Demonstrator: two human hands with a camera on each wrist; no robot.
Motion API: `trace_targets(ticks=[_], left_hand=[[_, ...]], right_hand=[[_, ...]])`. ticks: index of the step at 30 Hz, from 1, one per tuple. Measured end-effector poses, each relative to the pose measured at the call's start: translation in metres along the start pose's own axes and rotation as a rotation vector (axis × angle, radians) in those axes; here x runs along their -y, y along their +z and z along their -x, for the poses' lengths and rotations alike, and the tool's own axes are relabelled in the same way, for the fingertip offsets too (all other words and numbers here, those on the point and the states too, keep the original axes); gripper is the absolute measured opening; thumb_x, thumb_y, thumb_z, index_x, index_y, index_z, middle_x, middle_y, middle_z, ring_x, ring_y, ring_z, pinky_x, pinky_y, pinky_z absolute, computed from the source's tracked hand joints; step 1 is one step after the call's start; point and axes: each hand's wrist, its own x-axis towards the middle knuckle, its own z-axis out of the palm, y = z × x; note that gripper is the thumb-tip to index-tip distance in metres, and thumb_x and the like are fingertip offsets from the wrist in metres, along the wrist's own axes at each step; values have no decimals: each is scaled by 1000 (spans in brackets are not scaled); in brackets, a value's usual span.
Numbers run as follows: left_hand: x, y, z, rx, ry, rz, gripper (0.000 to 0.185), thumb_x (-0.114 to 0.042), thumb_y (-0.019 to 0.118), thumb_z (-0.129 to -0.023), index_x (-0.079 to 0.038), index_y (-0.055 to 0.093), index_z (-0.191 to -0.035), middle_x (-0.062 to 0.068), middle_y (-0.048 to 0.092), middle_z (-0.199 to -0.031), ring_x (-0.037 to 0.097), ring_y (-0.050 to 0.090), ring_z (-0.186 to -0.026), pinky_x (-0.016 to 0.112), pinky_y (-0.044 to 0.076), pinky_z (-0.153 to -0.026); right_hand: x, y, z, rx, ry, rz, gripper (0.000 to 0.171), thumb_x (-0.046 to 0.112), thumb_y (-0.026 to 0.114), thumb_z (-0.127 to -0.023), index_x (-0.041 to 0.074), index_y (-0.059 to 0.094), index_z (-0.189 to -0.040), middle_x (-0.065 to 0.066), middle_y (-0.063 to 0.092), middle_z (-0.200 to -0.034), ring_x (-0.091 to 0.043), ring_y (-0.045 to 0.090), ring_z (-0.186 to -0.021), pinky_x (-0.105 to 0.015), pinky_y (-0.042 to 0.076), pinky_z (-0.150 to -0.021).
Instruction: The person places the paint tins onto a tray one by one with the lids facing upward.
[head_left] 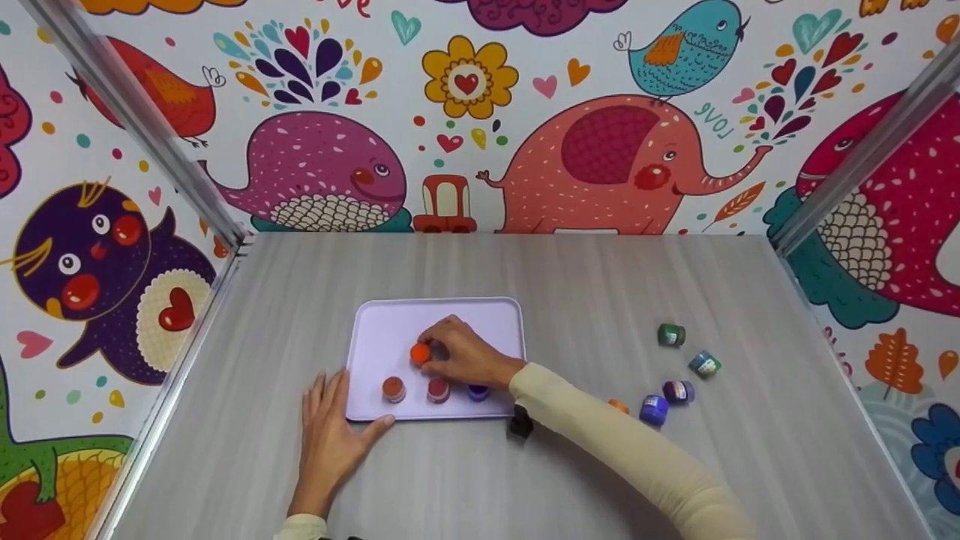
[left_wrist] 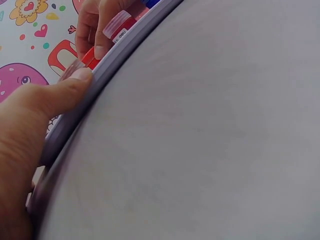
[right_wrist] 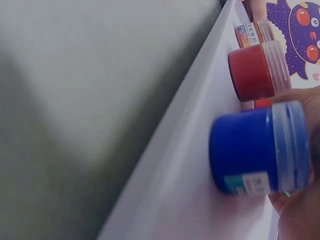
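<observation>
A lavender tray (head_left: 390, 322) lies in the middle of the grey table. My right hand (head_left: 450, 352) is over it and pinches a small orange-lidded jar (head_left: 420, 353) that is down on the tray. In a row along the tray's front edge stand a brown-lidded jar (head_left: 393, 388), a red jar (head_left: 438, 390) and a blue jar (head_left: 478, 391). The right wrist view has the blue jar (right_wrist: 255, 150) and the red jar (right_wrist: 257, 70) close up on the tray (right_wrist: 190, 165). My left hand (head_left: 330, 420) lies flat on the table, its thumb (left_wrist: 65, 92) pressing the tray rim (left_wrist: 120, 52).
Loose jars lie on the table to the right: a green one (head_left: 671, 334), a teal one (head_left: 705, 364), a purple one (head_left: 679, 391), a blue one (head_left: 653, 409) and an orange one (head_left: 618, 406) half hidden by my sleeve. Patterned walls close in three sides.
</observation>
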Motion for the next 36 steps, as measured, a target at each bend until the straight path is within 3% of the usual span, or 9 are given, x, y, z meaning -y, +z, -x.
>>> trace_targets(ticks=[6,13,20,31,36], left_hand=[[0,1,0,-12,5,-5,112,-58,91,-82,5,44,-162,30,46,-165,57,22,-160,70,6,-132],[-3,-5,-1,55,-48,3,114,-60,89,-86,2,38,-167,27,38,-171,54,14,-164,67,-1,-134],[-4,-4,0,74,-80,1,116,-61,89,-86,0,36,-169,25,36,-173,52,11,-165,64,-3,-134],[-4,-3,1,64,-65,3,115,-60,90,-85,0,37,-169,26,37,-172,53,12,-165,66,-1,-134],[-3,-3,1,51,-43,0,113,-56,90,-86,1,38,-167,27,39,-170,55,14,-164,68,0,-133]], right_hand=[[-9,-14,8,-16,-42,24,45,30,81,-102,6,71,-139,-7,72,-131,-24,58,-126,-41,48,-113],[-18,-31,19,-16,2,39,45,29,80,-103,4,71,-139,-8,72,-131,-24,56,-127,-43,47,-115],[-25,-44,35,-22,47,23,46,31,81,-103,6,71,-140,-7,69,-132,-24,55,-126,-44,50,-111],[-41,-71,63,-79,28,-26,42,21,81,-102,1,71,-138,-16,69,-131,-34,54,-129,-50,48,-112],[-53,-81,76,-127,13,1,40,17,83,-101,-2,72,-134,-16,71,-125,-35,56,-122,-47,50,-103]])
